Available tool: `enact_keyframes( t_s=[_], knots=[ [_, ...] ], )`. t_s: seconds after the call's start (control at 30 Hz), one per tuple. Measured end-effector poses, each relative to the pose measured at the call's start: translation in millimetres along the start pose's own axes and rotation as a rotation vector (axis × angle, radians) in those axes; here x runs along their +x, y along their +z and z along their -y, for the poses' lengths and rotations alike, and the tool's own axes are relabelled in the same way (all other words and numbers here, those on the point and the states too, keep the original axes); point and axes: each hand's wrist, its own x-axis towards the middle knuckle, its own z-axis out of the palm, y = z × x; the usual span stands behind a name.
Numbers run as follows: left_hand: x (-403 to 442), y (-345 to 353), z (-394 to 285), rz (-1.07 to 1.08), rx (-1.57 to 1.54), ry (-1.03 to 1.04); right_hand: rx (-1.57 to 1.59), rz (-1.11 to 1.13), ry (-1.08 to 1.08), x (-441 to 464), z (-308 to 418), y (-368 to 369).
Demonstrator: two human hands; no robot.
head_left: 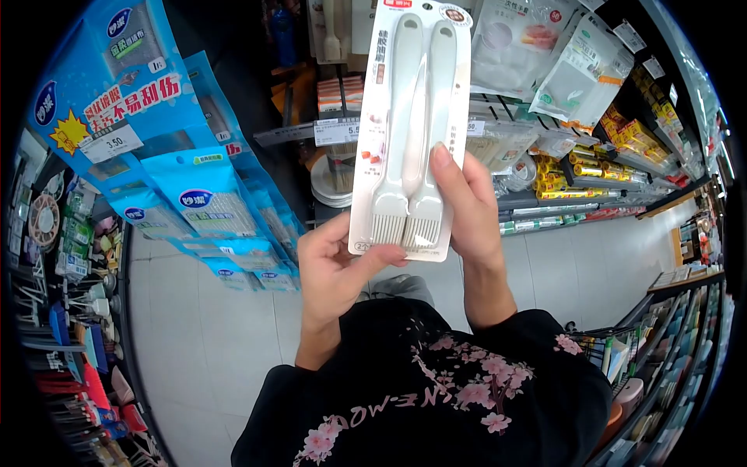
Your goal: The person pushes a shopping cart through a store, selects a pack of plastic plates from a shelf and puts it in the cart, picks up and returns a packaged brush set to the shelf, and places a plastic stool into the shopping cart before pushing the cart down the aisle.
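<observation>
We note left hand (333, 261) and right hand (471, 204), both half-closed, pinching the brush pack (411, 136) between them; light, even pressure should keep it flat.

The left hand (331, 261) and right hand (473, 206) hold a carded pair of pale brushes (405, 132), bristle ends lowermost, with blue packets (206, 198) hanging to the left.

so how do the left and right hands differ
The left hand holds the lower left of the brush pack; the right hand holds its right edge, higher up. The left hand's thumb points sideways; the right hand's mostly upward. Both thumbs rest on the front.
</observation>
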Motion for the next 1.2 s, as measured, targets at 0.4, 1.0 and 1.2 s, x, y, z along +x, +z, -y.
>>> enact_keyframes(
  t_s=[0.4, 1.0, 1.2],
  knots=[
    [-4.0, 4.1, -14.9, 0.047, -0.062, -0.076, 0.04, 0.019, 0.017, 1.6, 3.4, -1.2],
    [-4.4, -6.1, 1.3, 0.169, -0.096, -0.154, -0.036, 0.036, 0.022, -12.2, -8.8, -22.6],
    [-7.3, -9.5, 7.4, 0.174, -0.077, -0.207, -0.041, 0.072, 0.045, -15.9, -16.1, -28.6]
  ],
)
